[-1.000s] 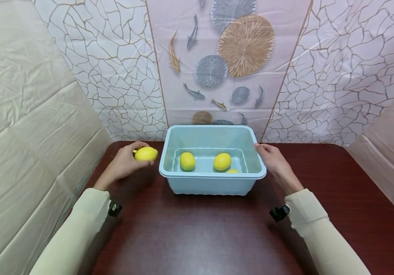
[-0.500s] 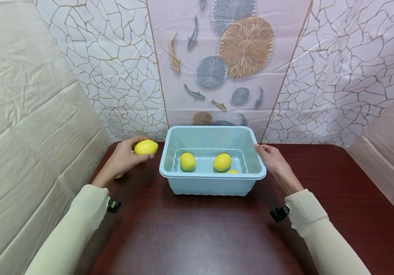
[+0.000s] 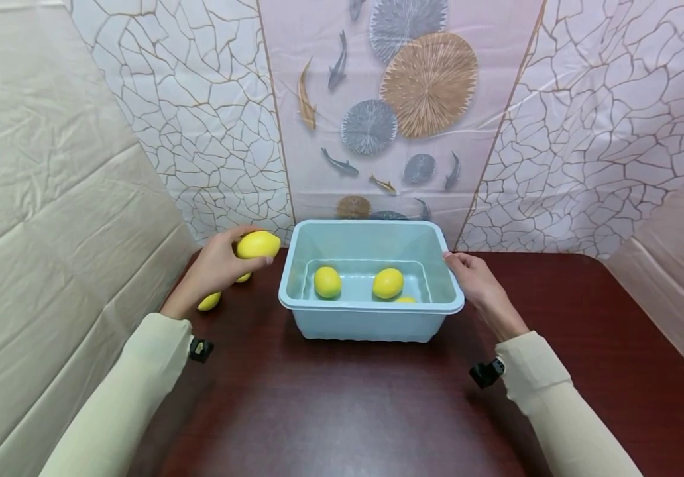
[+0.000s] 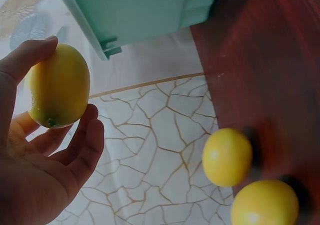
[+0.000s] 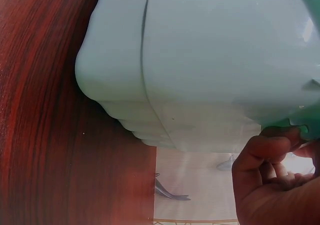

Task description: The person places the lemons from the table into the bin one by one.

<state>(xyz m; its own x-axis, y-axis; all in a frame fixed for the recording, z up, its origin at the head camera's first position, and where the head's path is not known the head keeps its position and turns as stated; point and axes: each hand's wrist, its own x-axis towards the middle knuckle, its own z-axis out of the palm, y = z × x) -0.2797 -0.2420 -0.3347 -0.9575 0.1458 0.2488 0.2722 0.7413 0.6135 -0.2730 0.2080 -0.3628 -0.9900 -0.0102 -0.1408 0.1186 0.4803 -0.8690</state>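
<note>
My left hand (image 3: 221,265) grips a yellow lemon (image 3: 258,244) between thumb and fingers, raised above the table to the left of a light blue plastic basin (image 3: 372,324). In the left wrist view the same lemon (image 4: 60,87) shows its green-tipped end. On the right, my right hand (image 3: 474,278) pinches the basin's right rim, and the right wrist view shows its curled fingers (image 5: 260,157) at that edge. Inside the basin lie a lemon (image 3: 327,282) at the left, another lemon (image 3: 388,283) right of the middle, and a third, mostly hidden by the front rim.
Two more lemons lie on the dark red table (image 3: 342,404), partly behind my left hand: a near lemon (image 3: 209,301) and a far lemon (image 3: 243,277). A patterned cloth (image 3: 223,119) hangs behind the table, and beige cloth (image 3: 38,218) covers the left side.
My left hand has lifted the lemon up and slightly away from the table, uncovering the two lemons lying there. The right hand and basin have stayed in place.
</note>
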